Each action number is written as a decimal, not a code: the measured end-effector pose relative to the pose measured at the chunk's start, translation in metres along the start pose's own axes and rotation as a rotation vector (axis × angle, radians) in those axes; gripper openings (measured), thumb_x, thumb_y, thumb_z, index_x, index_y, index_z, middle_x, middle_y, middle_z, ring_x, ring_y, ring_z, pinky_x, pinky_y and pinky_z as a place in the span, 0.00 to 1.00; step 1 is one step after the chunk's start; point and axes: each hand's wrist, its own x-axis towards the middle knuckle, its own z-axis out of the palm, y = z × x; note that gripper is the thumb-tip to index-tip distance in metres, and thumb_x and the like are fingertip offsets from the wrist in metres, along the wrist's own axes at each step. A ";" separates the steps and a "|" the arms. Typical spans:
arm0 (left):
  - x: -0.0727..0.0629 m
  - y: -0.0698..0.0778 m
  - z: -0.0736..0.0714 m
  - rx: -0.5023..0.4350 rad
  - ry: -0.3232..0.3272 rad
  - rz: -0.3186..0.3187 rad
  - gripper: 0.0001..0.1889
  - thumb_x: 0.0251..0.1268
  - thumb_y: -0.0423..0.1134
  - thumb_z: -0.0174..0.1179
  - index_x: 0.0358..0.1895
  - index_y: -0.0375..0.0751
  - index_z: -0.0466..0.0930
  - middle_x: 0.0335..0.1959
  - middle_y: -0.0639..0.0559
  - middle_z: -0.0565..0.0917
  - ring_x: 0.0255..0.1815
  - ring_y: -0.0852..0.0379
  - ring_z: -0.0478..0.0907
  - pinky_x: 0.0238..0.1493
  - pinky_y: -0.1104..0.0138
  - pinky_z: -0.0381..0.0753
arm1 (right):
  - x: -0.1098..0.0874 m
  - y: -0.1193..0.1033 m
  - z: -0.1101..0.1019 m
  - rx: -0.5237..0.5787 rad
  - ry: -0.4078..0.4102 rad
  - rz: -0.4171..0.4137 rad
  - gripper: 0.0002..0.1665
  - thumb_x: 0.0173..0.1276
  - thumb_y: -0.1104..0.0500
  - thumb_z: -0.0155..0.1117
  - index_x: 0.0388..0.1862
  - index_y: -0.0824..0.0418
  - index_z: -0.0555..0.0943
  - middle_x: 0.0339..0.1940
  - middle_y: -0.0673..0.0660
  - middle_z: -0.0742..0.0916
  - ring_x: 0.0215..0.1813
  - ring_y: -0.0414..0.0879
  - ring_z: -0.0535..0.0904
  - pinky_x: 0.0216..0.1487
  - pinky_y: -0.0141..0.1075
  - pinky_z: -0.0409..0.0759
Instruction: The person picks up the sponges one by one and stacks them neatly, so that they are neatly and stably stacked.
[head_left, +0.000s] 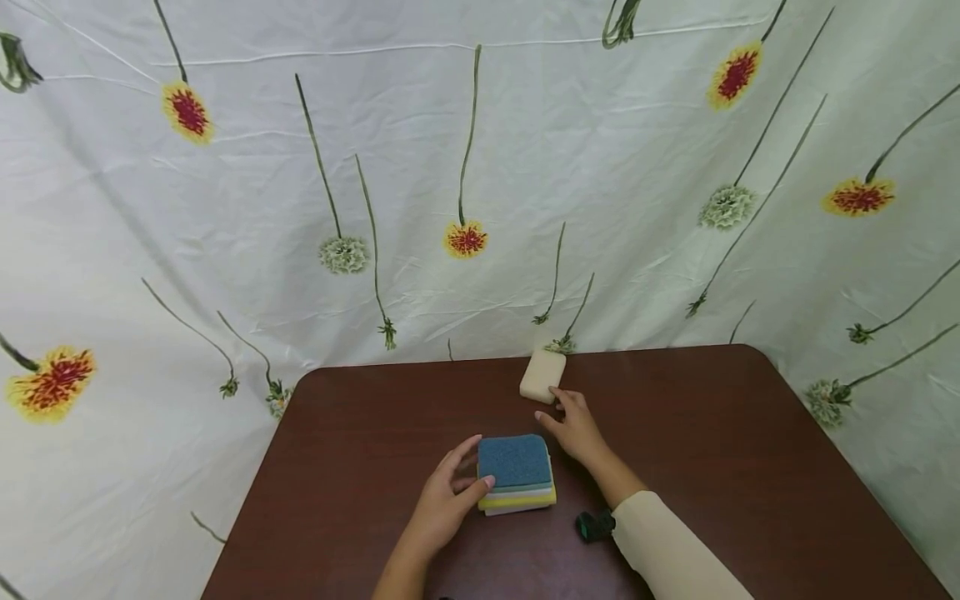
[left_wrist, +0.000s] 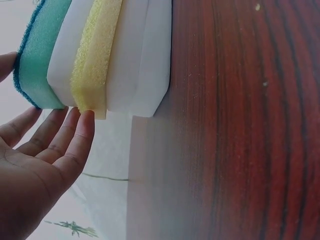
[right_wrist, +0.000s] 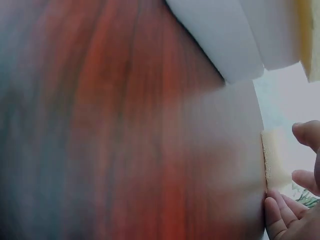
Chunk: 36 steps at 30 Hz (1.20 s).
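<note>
A stack of several sponges stands on the table, with a blue-topped green sponge (head_left: pixel 514 461) uppermost. Under it come a white sponge (left_wrist: pixel 75 45), a yellow sponge (left_wrist: pixel 102 55) and more white layers (left_wrist: pixel 142 60). My left hand (head_left: pixel 441 500) rests against the stack's left side, its fingertips along the edges and the thumb at the front corner of the top sponge. Beyond the stack, a cream sponge (head_left: pixel 543 375) lies at the table's far edge. My right hand (head_left: pixel 577 429) reaches to it, fingers spread, with a fingertip right at its near right corner.
The dark brown table (head_left: pixel 375 433) ends at a far edge just behind the cream sponge. A white flower-printed cloth (head_left: pixel 420 167) hangs behind and around it. A small dark device (head_left: pixel 595 527) sits at my right wrist, beside the light sleeve (head_left: pixel 667 542).
</note>
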 end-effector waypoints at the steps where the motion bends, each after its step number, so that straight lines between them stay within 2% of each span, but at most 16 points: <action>1: 0.000 0.000 0.000 0.000 0.000 -0.001 0.34 0.69 0.51 0.65 0.76 0.62 0.64 0.74 0.39 0.67 0.65 0.36 0.77 0.56 0.52 0.83 | 0.001 0.000 0.000 -0.009 0.001 0.002 0.40 0.74 0.47 0.64 0.80 0.56 0.63 0.75 0.67 0.65 0.69 0.61 0.71 0.61 0.55 0.77; 8: 0.000 -0.001 0.000 -0.001 0.001 -0.004 0.34 0.69 0.51 0.66 0.76 0.62 0.64 0.74 0.40 0.67 0.64 0.37 0.77 0.57 0.53 0.83 | 0.003 0.006 -0.005 -0.086 0.081 0.022 0.37 0.74 0.46 0.64 0.76 0.59 0.67 0.72 0.67 0.68 0.66 0.60 0.73 0.57 0.55 0.79; 15: 0.000 -0.001 0.001 -0.002 0.002 -0.006 0.34 0.69 0.50 0.65 0.76 0.62 0.64 0.75 0.41 0.67 0.65 0.38 0.77 0.58 0.52 0.83 | 0.004 0.005 -0.008 -0.153 0.168 0.041 0.44 0.68 0.44 0.70 0.75 0.64 0.68 0.72 0.69 0.70 0.68 0.65 0.71 0.60 0.59 0.77; 19: -0.001 -0.001 0.001 -0.003 0.005 -0.009 0.34 0.69 0.51 0.65 0.76 0.61 0.64 0.74 0.40 0.67 0.64 0.38 0.78 0.57 0.52 0.83 | 0.006 0.008 -0.008 -0.188 0.182 0.044 0.46 0.65 0.44 0.73 0.75 0.64 0.67 0.72 0.70 0.70 0.69 0.67 0.70 0.61 0.61 0.75; 26: -0.001 0.000 0.002 -0.018 0.009 -0.013 0.34 0.68 0.51 0.66 0.76 0.63 0.64 0.75 0.42 0.67 0.65 0.38 0.77 0.57 0.54 0.83 | 0.008 0.007 -0.007 -0.168 0.201 0.056 0.43 0.65 0.49 0.74 0.73 0.64 0.68 0.71 0.71 0.71 0.67 0.66 0.70 0.59 0.60 0.75; 36: -0.001 0.000 0.002 -0.018 0.022 -0.010 0.34 0.68 0.50 0.67 0.75 0.64 0.65 0.74 0.43 0.68 0.67 0.39 0.76 0.57 0.56 0.83 | 0.011 0.004 -0.004 -0.199 0.241 0.056 0.42 0.64 0.49 0.75 0.70 0.65 0.69 0.67 0.70 0.75 0.64 0.66 0.71 0.60 0.60 0.73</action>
